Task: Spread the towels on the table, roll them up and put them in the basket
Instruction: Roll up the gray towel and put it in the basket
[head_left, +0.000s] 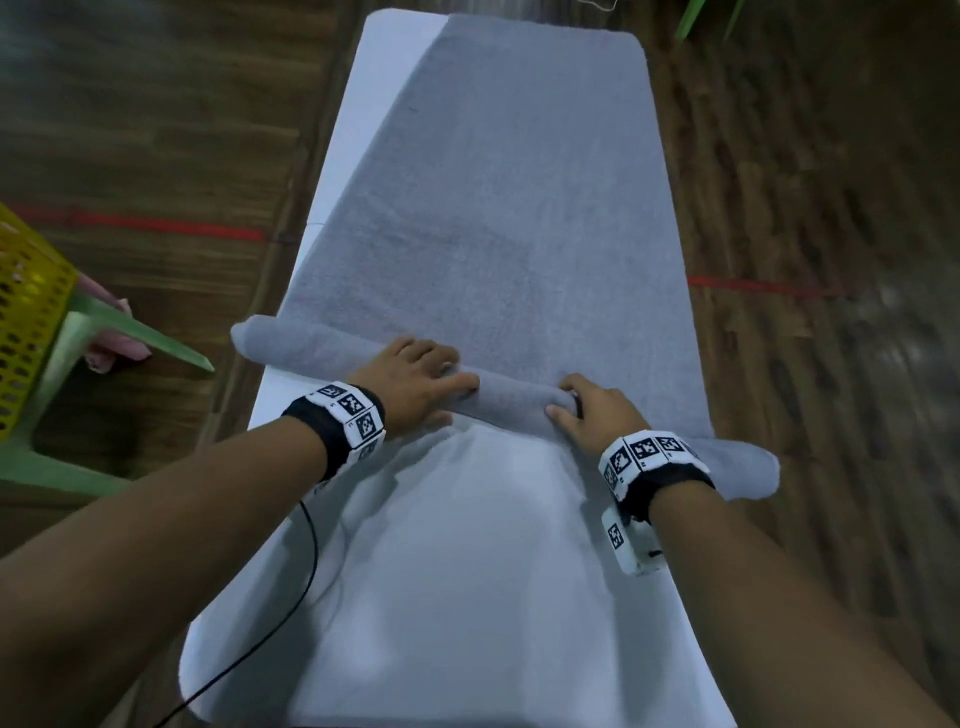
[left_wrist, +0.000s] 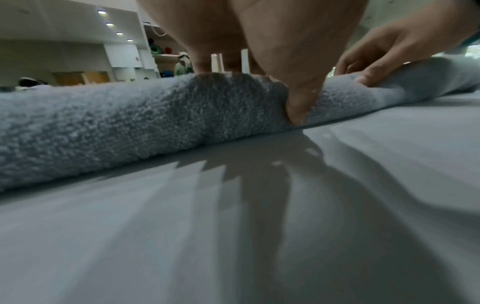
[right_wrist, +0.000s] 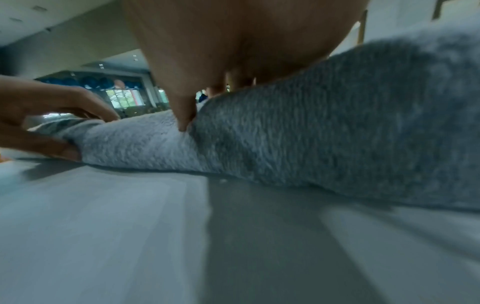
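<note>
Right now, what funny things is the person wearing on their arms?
Bare arms, no sleeves. The left hand and right hand each have a black wristband with white blocks printed in black-and-white square codes. A thin black cable trails from the left band. A small white box hangs under the right.

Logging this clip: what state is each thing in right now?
Grey towel: partly rolled at near end, rest flat on table.
Left hand: grips the roll.
Right hand: grips the roll.
White table: bare in front of the roll.
Yellow basket: on green chair, contents unclear.
</note>
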